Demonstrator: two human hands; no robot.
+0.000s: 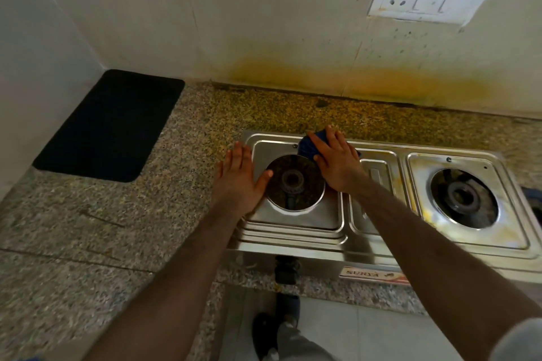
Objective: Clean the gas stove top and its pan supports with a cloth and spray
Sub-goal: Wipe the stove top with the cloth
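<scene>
One cloth (311,146) (blue) beneath right fingers (328,141)

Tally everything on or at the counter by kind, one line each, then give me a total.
Stove: 1
Burner openings: 2, left and right
Blue cloth: 1
Black mat: 1
Hands: 2, left hand flat on the stove, right hand pressing the cloth
Pan supports: 0 in view
Spray: 0 in view
Total: 7

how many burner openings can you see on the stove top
2: the left burner opening lies between the hands, the right burner opening sits in the stained right panel. None seems hidden.
</scene>
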